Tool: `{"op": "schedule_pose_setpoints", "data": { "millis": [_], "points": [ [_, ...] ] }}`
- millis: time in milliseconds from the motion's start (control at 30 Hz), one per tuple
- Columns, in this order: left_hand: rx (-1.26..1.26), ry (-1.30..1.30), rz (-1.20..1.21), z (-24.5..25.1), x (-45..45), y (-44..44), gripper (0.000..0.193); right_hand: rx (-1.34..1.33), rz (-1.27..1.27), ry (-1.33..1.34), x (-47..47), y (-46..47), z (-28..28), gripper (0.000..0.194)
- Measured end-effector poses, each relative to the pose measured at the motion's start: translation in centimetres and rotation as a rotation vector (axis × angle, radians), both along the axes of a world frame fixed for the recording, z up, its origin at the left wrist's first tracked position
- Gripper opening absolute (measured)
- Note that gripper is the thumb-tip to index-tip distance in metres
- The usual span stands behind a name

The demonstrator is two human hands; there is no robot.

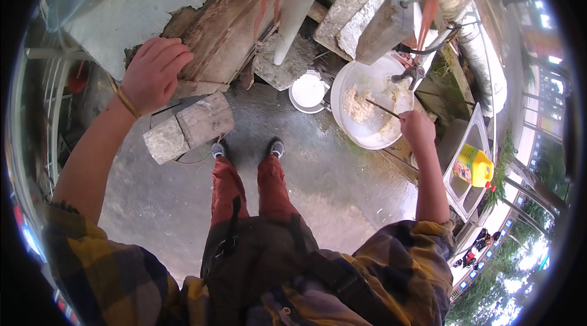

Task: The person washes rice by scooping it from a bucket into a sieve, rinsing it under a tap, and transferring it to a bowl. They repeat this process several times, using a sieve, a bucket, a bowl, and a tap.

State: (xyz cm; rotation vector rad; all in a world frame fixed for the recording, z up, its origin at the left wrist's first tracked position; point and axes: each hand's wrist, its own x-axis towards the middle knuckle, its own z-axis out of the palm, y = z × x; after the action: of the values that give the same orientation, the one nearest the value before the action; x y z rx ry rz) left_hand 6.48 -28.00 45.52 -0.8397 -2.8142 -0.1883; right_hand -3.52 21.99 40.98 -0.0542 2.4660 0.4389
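My right hand is closed around a thin dark stick, perhaps a chopstick. The stick's far end reaches into a pale, crumbly, moist mass lying in a wide white basin. More pale residue clings to the basin's right side, below a metal tap. Over to the left, my left hand hangs above the broken edge of a white-topped board, next to a worn wooden plank. Nothing shows in its loosely bent fingers; whether it touches the board cannot be made out.
A smaller bowl of white contents stands left of the basin. A stone or concrete block lies near my feet. A white pipe rises behind. At right, a yellow jug sits in a sink. The concrete floor looks wet.
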Motion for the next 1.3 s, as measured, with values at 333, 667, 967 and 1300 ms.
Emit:
{"op": "schedule_pose_setpoints", "data": {
  "millis": [333,667,967,1300],
  "points": [
    [0.01,0.0,-0.018,-0.1,-0.6,0.2,0.04,-0.081,0.004,0.021,1.1,-0.8,-9.6,0.021],
    [0.011,-0.005,-0.008,0.0,0.3,-0.4,0.04,-0.156,-0.01,-0.057,-0.8,1.1,-0.1,0.021],
    [0.026,0.026,-0.041,-0.3,-0.8,0.2,0.041,-0.21,-0.146,0.112,0.8,3.4,-11.3,0.022],
    [0.021,0.012,-0.024,-0.1,-0.1,-0.4,0.041,-0.128,-0.072,0.191,1.9,4.0,-2.6,0.02]
  ]
}}
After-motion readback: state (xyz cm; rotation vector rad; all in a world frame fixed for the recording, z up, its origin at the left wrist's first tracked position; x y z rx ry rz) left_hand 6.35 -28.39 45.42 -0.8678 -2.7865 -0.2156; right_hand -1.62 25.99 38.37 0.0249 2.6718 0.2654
